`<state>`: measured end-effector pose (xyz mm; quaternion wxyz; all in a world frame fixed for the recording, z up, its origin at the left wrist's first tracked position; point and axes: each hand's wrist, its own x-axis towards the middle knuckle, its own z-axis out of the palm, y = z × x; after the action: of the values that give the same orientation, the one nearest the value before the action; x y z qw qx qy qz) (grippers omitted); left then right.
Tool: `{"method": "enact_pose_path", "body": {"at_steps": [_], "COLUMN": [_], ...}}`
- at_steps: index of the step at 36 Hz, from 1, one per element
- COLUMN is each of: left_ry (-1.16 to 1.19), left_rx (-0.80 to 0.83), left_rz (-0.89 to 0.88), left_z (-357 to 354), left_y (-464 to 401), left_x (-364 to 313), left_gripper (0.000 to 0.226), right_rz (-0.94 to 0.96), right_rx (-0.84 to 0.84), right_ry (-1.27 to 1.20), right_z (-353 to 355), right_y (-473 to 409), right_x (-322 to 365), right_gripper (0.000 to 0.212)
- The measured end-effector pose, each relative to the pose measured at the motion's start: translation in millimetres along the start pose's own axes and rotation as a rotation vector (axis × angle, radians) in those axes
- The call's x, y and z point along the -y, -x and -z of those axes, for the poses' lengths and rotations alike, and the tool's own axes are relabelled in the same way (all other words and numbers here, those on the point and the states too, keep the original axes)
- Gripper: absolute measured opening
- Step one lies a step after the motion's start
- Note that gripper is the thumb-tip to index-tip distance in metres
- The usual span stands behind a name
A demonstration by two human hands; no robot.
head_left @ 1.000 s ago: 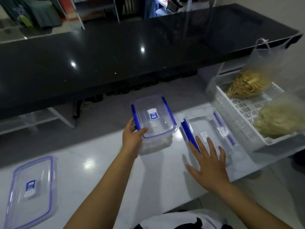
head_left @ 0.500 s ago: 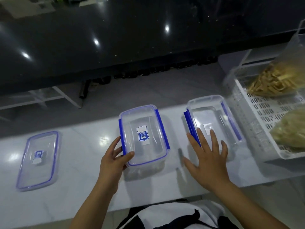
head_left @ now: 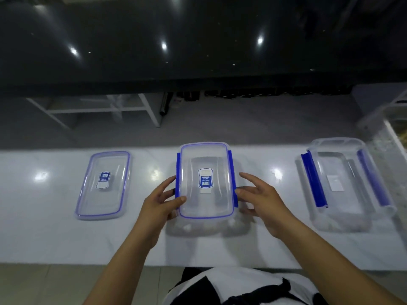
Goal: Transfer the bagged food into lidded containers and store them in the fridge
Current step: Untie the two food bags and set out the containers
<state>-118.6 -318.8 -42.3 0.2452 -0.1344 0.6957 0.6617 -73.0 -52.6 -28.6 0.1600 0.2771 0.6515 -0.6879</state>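
A clear lidded container [head_left: 206, 181] with blue side clips and a blue label stands on the white counter [head_left: 264, 245] in the middle of the view. My left hand [head_left: 160, 203] grips its left edge, thumb on the lid and fingers against the left clip. My right hand [head_left: 262, 201] is at its right side, with fairly straight fingertips touching the right blue clip. Further right stands an open clear container [head_left: 343, 183], its blue clips folded out and nothing in it. A loose lid [head_left: 103, 183] lies flat on the left. No bagged food shows in this frame.
A corner of the white basket [head_left: 394, 137] shows at the far right edge. A black glossy counter [head_left: 198, 51] runs across the back, above a gap that shows grey floor and white shelf frames.
My left hand brought the lidded container down onto the counter in front of me. My right hand left the open container and moved to the lidded one's right clip. The view tilted down.
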Motion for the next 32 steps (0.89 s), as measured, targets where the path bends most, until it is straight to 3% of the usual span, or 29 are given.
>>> {"method": "enact_pose_path", "body": {"at_steps": [3,15,23,27,29,32], "left_ry": [0.017,0.147,0.172,-0.017,-0.188,-0.496], "left_rx": [0.075,0.250,0.276,0.164,0.165,0.260], "left_rz": [0.015,0.033,0.006,-0.047,-0.146,-0.322], "left_z": [13,16,-6,-18,-20,-21], "left_y": [-5,-25,-29,-27,-24,-16], "left_x": [0,3,16,16,14,13], "left_gripper": [0.046,0.048,0.046,0.047,0.054,0.082], "right_rz": [-0.003,0.005,-0.022,0.033,0.108,0.258], "right_rx": [-0.032,-0.139,-0.265,-0.357,-0.386,-0.214], "right_ry": [-0.037,-0.067,-0.171,-0.131,0.033,0.356], "right_z": [-14,-6,24,25,24,17], "right_y": [-3,-3,0,3,7,17], "right_x": [-2,-4,-15,-18,-20,-23], "right_gripper": [0.043,0.037,0.039,0.036,0.037,0.063]}}
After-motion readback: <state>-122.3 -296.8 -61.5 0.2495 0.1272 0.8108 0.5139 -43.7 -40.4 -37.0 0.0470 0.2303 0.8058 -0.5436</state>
